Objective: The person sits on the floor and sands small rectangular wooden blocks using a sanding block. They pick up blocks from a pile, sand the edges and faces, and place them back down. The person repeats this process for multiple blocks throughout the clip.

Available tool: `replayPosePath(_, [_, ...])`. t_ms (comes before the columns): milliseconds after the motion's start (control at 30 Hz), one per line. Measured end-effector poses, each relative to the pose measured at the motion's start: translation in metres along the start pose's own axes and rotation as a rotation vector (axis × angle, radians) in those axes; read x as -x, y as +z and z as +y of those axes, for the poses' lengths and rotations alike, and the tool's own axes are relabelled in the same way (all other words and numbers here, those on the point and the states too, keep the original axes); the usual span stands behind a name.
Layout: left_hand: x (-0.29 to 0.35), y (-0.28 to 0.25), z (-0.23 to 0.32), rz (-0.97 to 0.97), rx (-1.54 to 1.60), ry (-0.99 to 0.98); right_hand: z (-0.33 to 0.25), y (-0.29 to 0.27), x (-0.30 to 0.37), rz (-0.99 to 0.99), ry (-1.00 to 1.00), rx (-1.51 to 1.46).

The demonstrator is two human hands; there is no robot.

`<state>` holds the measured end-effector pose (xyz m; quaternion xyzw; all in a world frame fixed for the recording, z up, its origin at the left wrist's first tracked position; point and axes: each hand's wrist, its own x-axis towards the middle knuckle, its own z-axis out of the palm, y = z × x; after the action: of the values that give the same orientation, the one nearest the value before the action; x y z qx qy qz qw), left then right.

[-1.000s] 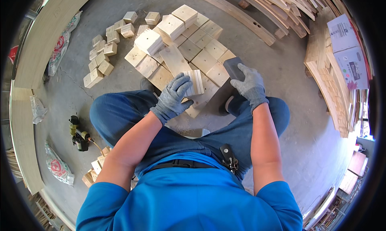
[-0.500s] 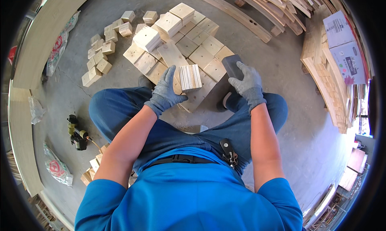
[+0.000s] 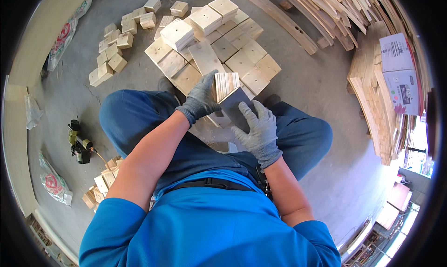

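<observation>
My left hand point(image 3: 201, 100), in a grey knit glove, grips the left side of a wooden block point(image 3: 226, 84) with striped, layered grain on top. My right hand point(image 3: 261, 133), also gloved, has its fingers over a dark grey rectangular block point(image 3: 236, 107) that looks like a sanding block. This grey block lies tilted against the near right edge of the wooden block, hiding part of it. Beneath both is a low stack of square wooden blocks point(image 3: 240, 62), between my knees. A flat board point(image 3: 205, 57) rests on the stack, just beyond my left hand.
Loose wooden blocks point(image 3: 111, 57) lie on the floor at the far left. A nail gun point(image 3: 79, 142) with a hose sits by my left knee, near more blocks point(image 3: 104, 181). Long planks point(image 3: 321, 16) and a cardboard box point(image 3: 399, 76) are at the right. Plastic bags point(image 3: 56, 183) lie left.
My right hand has brought the dark grey block left and nearer, from beside the stack onto the wooden block's edge. My left hand has closed in on the wooden block.
</observation>
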<state>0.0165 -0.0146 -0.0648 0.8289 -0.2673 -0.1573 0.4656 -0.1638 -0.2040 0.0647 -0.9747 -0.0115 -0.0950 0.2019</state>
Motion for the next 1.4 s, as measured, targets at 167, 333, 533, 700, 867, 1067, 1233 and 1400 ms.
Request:
replayPosePath(167, [-0.001, 0.005, -0.007, -0.043, 0.134, -0.059, -0.002, 0.017, -0.016, -0.042, -0.026, 0.092])
replayPosePath(333, [0.005, -0.014, 0.023, -0.026, -0.026, -0.044, -0.008, 0.024, -0.047, -0.026, 0.025, 0.095])
replayPosePath(533, [0.005, -0.009, 0.014, 0.005, -0.102, -0.029, -0.004, 0.032, -0.119, -0.061, 0.144, 0.097])
replayPosePath(700, [0.006, -0.004, 0.009, 0.038, -0.083, 0.028, -0.006, 0.027, -0.112, -0.060, 0.099, 0.097])
replayPosePath(867, [0.004, -0.009, 0.020, -0.020, -0.053, -0.034, -0.004, 0.011, -0.045, -0.071, -0.018, 0.057])
replayPosePath(1067, [0.005, -0.012, 0.027, -0.021, -0.053, -0.064, 0.002, 0.000, -0.011, -0.111, -0.051, 0.035])
replayPosePath(1233, [0.005, -0.012, 0.027, -0.030, -0.050, -0.076, 0.002, 0.009, -0.055, -0.097, 0.020, 0.065])
replayPosePath(1400, [0.005, -0.004, 0.017, 0.049, -0.010, 0.038, 0.010, 0.029, -0.142, -0.102, 0.201, 0.158])
